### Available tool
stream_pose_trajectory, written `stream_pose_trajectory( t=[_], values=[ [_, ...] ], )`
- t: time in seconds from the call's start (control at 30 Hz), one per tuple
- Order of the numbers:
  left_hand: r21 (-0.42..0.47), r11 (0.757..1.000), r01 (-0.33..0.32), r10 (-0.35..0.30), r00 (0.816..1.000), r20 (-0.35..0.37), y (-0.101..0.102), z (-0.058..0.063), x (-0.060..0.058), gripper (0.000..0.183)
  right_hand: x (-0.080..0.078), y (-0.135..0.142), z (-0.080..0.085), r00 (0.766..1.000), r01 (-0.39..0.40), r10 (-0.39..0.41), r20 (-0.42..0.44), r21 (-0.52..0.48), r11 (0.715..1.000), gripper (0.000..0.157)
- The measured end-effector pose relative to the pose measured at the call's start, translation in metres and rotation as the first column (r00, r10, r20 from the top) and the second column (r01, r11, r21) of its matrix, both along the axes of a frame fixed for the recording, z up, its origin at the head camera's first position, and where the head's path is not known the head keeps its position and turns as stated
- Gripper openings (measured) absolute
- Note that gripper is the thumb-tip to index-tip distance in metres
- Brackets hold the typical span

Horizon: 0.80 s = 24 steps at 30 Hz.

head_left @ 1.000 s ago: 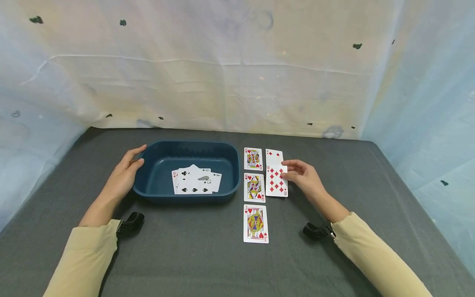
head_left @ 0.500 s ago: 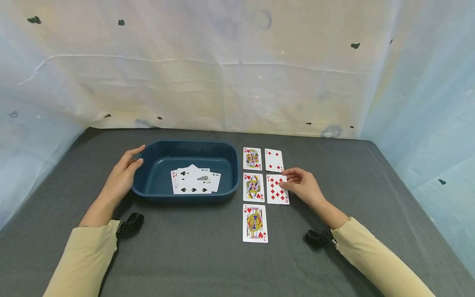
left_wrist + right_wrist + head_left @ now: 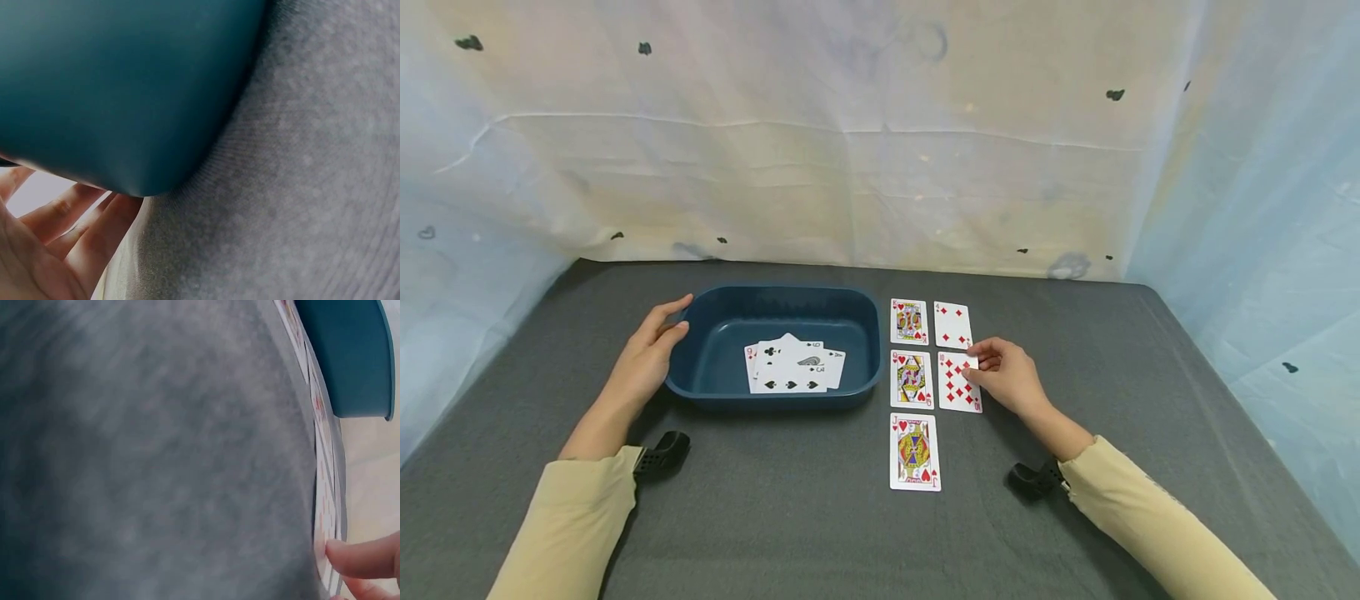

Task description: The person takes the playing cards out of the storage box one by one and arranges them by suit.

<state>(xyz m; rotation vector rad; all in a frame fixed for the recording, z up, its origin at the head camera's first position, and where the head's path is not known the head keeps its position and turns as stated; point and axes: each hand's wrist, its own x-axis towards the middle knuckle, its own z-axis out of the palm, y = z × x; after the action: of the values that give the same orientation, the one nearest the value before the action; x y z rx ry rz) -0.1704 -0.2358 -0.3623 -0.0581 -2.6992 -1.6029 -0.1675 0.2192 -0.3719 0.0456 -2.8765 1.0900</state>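
Observation:
At the left end of a dark blue basin (image 3: 775,398), my left hand (image 3: 646,350) rests with thumb and fingers against the wall and rim. In the left wrist view its extended fingers (image 3: 103,234) reach the outer wall, with their tips hidden. My right hand (image 3: 1009,375) pinches the right edge of the ten of diamonds (image 3: 955,387), which lies face up. Just beyond it lies the four of diamonds (image 3: 952,323), close to my fingertips. Left of these, the king (image 3: 909,322), queen (image 3: 912,379) and jack of hearts (image 3: 915,452) form a column.
Inside the basin, several overlapping playing cards (image 3: 790,367) lie face up. A dark grey cloth (image 3: 775,517) covers the table. Pale fabric (image 3: 850,167) hangs behind it and along both sides. Each wrist wears a black strap (image 3: 662,452).
My right hand has drawn the ten of diamonds toward me, off the four of diamonds it was overlapping, to beside the queen. My left hand and the basin have stayed put.

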Motion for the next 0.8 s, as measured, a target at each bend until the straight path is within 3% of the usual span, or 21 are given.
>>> stream_pose_trajectory(
  t=[0.13,0.4,0.8],
  values=[
    [-0.002,1.0,0.0,0.0,1.0,0.003,-0.001,-0.001,0.0,0.054,-0.002,-0.006,0.006,0.999,0.037,-0.037,0.012,-0.003,0.999,0.031],
    [-0.008,1.0,-0.004,0.004,1.0,0.008,-0.002,-0.002,0.0,0.054,-0.013,-0.024,0.029,0.994,0.068,-0.044,0.098,-0.255,0.965,0.039],
    [-0.012,1.0,-0.014,0.014,1.0,-0.002,0.0,-0.002,-0.001,0.054,-0.025,-0.074,0.053,0.995,-0.008,0.061,0.082,-0.53,0.848,0.035]
  ],
)
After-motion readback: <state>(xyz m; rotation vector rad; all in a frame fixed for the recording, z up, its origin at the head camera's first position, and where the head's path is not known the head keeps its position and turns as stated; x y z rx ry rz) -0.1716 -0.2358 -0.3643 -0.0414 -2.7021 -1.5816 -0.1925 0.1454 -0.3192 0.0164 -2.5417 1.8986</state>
